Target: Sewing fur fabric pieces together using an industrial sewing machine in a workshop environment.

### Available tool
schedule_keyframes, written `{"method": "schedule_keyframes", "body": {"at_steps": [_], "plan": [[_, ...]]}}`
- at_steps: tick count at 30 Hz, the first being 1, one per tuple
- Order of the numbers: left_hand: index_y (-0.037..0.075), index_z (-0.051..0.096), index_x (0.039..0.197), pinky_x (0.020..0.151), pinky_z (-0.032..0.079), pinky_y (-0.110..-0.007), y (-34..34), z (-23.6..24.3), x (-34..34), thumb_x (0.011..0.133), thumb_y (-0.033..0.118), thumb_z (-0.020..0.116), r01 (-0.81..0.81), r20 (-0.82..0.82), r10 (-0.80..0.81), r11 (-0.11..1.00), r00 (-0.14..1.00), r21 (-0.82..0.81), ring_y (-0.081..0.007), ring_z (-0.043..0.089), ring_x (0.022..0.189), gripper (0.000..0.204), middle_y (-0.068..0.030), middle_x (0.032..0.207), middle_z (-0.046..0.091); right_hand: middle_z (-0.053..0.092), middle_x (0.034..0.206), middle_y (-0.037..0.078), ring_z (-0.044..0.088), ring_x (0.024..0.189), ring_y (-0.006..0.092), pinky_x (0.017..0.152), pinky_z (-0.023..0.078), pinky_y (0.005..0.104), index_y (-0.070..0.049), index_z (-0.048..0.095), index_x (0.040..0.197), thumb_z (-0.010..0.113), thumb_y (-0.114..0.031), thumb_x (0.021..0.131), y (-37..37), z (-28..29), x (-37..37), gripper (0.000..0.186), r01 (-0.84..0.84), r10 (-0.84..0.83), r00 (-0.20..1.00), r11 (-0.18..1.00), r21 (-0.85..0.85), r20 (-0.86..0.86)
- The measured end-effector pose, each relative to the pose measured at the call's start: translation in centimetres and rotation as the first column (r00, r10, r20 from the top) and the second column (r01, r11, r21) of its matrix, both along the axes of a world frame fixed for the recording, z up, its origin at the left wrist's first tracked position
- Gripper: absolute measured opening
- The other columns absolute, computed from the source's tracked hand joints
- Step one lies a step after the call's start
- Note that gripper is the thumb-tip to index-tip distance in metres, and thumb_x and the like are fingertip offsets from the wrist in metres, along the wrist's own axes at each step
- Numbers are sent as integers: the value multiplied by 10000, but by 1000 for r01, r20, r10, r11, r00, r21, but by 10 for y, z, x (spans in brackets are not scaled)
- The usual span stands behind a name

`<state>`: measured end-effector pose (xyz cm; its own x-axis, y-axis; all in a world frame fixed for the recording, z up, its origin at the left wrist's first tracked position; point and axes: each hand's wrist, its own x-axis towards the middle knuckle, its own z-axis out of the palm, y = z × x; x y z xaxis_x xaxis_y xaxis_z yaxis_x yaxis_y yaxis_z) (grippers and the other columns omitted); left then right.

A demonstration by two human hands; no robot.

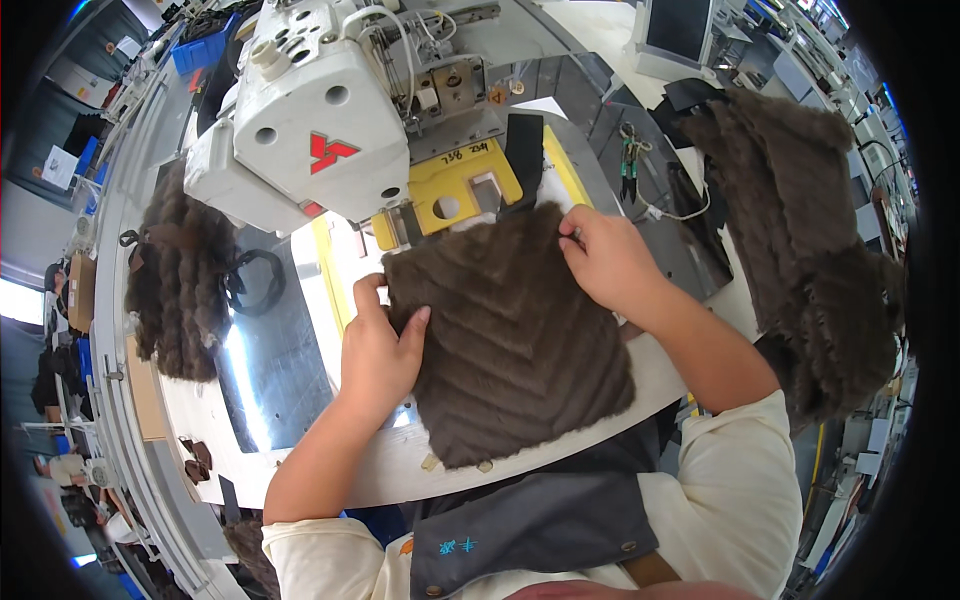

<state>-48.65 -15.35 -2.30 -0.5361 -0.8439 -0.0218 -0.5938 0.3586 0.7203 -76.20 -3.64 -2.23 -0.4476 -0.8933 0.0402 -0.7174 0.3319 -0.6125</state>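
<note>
A brown fur panel (510, 340) with a chevron pattern lies on the white sewing table (330, 470), in front of a white industrial sewing machine (310, 110). My left hand (378, 345) pinches the panel's left edge, thumb on top of the fur. My right hand (605, 255) grips the panel's upper right corner. The panel's top edge rests against a yellow template (450, 185) under the machine head. A black strap (523, 150) lies over the yellow template just above the fur.
A stack of brown fur pieces (800, 230) sits on the right. Another pile of brown fur (180, 290) lies on the left beside a black ring (250, 280). Scissors (630, 160) lie behind my right hand. A monitor (675, 35) stands at the back.
</note>
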Motion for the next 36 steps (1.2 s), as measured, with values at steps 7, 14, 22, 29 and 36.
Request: {"method": "schedule_keyframes", "body": {"at_steps": [7,14,22,29,36], "plan": [[99,293,1602,669,531,-527,3,4,-4,988,155,639,109,205,-86,989,975,-103,-460,682,700,707,-238,734,682,711,918,245,678,916,447,815,525,531,14,661,1016,658,-99,925,13,8,4,145,25,-24,999,998,50,-24],[31,587,1412,697,556,-499,-16,-12,-5,1015,156,591,208,371,-59,903,927,-377,-419,697,748,417,-229,821,711,721,933,244,683,920,455,833,535,536,7,681,1039,653,-134,934,-25,-2,2,178,-13,12,998,1000,-11,-55],[-54,544,1408,693,560,-505,-25,-22,4,1042,162,558,163,380,19,884,925,-439,-425,699,740,425,-256,815,707,720,942,282,692,936,469,852,551,542,35,661,1178,632,-146,950,-20,8,15,293,-90,92,994,995,39,-61],[-88,528,1387,712,561,-522,-41,-16,-15,1038,116,512,202,400,-45,911,915,-360,-457,697,766,404,-275,819,699,719,949,285,690,928,471,854,553,535,38,661,1209,618,-131,949,-29,-2,2,313,-90,87,987,996,-12,-134],[-81,528,1370,716,561,-537,-64,-11,-26,1015,99,496,203,463,-30,923,886,-328,-458,701,780,399,-280,837,706,717,949,284,687,938,465,869,547,535,48,704,1060,624,-109,906,-60,0,-17,234,-159,162,971,987,28,-174]]}}
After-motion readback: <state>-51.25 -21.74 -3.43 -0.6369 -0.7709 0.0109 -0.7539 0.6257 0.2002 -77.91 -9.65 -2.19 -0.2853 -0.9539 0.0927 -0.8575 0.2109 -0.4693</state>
